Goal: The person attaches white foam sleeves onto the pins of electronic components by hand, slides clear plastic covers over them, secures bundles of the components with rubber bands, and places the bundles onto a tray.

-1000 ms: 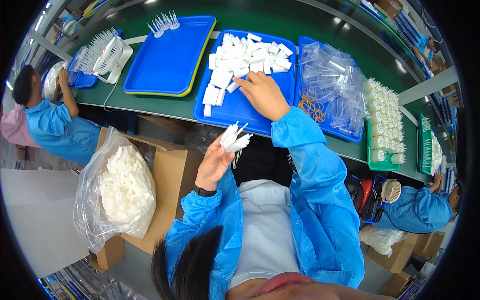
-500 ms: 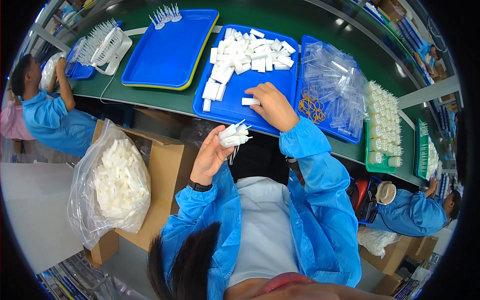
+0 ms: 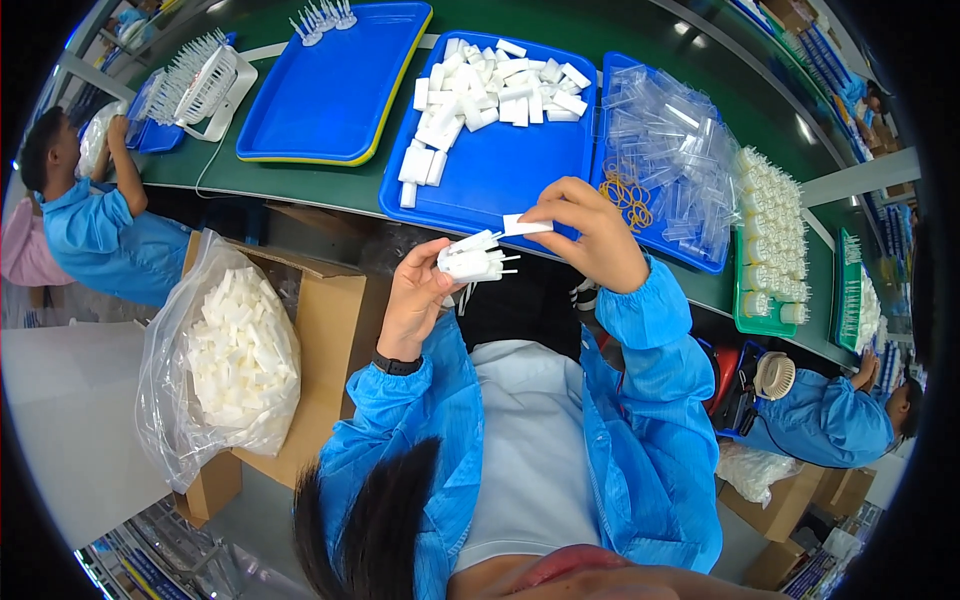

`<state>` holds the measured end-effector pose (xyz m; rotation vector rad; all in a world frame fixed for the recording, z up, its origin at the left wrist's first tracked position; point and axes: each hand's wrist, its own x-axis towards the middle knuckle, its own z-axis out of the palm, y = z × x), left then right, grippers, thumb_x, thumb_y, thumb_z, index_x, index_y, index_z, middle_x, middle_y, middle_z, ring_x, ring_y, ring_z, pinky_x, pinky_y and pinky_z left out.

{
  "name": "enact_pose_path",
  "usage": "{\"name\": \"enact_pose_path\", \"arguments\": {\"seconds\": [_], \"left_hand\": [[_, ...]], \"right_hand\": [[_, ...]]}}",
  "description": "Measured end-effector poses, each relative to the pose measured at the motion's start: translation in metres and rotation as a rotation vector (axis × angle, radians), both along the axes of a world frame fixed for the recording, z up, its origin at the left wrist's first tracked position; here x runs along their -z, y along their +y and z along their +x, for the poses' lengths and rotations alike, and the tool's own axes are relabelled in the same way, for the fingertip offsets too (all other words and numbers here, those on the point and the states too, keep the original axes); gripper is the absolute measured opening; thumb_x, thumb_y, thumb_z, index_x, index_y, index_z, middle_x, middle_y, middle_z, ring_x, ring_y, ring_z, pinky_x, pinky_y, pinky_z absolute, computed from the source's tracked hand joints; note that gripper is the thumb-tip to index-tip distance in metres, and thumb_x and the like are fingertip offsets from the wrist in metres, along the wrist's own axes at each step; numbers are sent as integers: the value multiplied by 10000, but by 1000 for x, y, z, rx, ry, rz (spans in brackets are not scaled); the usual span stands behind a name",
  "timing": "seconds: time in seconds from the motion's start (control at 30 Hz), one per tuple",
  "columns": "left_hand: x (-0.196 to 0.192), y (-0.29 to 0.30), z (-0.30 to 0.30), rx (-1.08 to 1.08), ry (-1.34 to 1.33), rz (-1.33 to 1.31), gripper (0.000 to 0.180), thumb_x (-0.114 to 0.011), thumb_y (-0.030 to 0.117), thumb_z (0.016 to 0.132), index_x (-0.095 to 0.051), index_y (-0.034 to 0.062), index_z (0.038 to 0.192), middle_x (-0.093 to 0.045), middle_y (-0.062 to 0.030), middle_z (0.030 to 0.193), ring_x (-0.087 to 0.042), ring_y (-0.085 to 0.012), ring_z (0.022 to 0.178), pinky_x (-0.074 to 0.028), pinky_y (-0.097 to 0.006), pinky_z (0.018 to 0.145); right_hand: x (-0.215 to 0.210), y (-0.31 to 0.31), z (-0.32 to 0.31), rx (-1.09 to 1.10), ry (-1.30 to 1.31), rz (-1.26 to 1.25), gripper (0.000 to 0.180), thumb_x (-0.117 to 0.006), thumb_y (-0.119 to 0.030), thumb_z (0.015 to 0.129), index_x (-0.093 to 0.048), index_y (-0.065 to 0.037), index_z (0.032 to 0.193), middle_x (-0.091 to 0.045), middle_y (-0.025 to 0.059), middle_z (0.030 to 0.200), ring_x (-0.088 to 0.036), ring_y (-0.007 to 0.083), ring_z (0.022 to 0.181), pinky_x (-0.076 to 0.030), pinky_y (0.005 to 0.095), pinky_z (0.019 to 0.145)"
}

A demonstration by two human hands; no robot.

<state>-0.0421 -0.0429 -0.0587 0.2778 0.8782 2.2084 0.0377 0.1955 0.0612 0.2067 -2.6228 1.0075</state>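
My left hand [image 3: 410,298] is closed around a white pronged holder [image 3: 474,262] that carries several white foam pieces; some thin bare prongs stick out to the right. Between the thumb and fingers of my right hand [image 3: 592,238] is a white foam block [image 3: 524,226], its left end close to the prong tips. Whether the block touches a prong I cannot tell. Both hands are in front of the blue tray [image 3: 535,165], where a heap of similar white blocks [image 3: 495,90] lies toward the far side.
Right of that tray, another blue tray holds clear plastic tubes [image 3: 665,145] and yellow rubber bands [image 3: 628,200]. Beyond it, a green tray [image 3: 768,324] carries filled holders. A yellow-edged blue tray [image 3: 335,95] bears bare holders [image 3: 318,22]. A bag of white pieces [image 3: 240,350] sits in a carton [image 3: 335,360]. Co-workers sit either side.
My right hand has brought the foam block off the tray, toward me and slightly right, up to the holder. The holder in my left hand has turned so its prongs point more to the right.
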Motion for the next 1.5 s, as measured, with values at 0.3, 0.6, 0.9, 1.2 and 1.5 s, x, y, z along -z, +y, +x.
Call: {"name": "enact_pose_path", "arguments": {"seconds": [0.3,0.6,0.9,1.2,1.5], "left_hand": [[1,2,0,-16,42,-11,464,-724,37,804,-545,40,1232,-580,-118,1208,-611,-220,1070,-545,-335,870],[0,2,4,13,52,8,453,-717,9,800,-559,31,1224,-590,-114,1200,-619,-209,1047,-522,-310,864],[-3,4,7,78,-43,28,441,-720,46,810,-559,35,1221,-614,-119,1159,-627,-208,1023,-540,-315,843],[-7,11,8,72,197,2,438,-703,-77,763,-589,17,1175,-529,-93,1172,-604,-207,1045,-533,-288,834],[-7,17,18,114,289,-25,492,-714,-75,739,-569,0,1203,-522,-123,1221,-566,-242,1116,-469,-342,949]], "right_hand": [[-7,-6,4,-55,253,269,319,-722,-73,688,-710,-157,995,-600,53,898,-585,237,847,-464,338,702],[-8,-9,5,-137,311,359,310,-704,-115,694,-729,-175,997,-624,29,906,-587,223,862,-451,337,709],[-11,-7,8,-179,318,416,311,-707,-115,674,-733,-182,977,-617,17,939,-581,216,881,-448,334,706],[2,-7,7,-176,143,99,335,-767,-93,652,-728,-126,983,-621,27,871,-589,217,849,-454,328,693],[24,-10,11,-334,149,-72,205,-697,-104,799,-699,-44,995,-644,77,890,-609,262,832,-506,349,710]]}}
